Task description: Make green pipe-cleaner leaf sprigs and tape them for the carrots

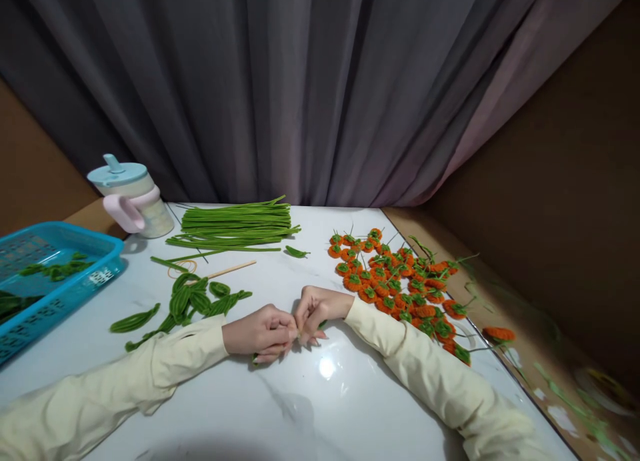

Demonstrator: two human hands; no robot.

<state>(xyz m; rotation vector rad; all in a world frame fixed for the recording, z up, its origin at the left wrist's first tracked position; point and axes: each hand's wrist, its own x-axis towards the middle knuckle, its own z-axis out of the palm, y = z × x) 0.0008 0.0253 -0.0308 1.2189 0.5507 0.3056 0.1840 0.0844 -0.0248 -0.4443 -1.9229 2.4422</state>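
Closely pinching a mostly hidden green piece (pixel 323 325) between left hand (pixel 267 333) and right hand (pixel 315 313), with fingertips pressed together, above the middle of the white table (pixel 280 407).
Outward from there, can see loose green leaves (pixel 200 303) beside the left sleeve (pixel 187 354), a wooden stick (pixel 233 269) beyond, a bundle of green stems (pixel 235 219) near the table's far edge, orange crocheted pieces (pixel 381 289) crowded toward its right edge, a blue basket (pixel 113 261) at its left edge and a lidded cup (pixel 135 187) by its far left corner.
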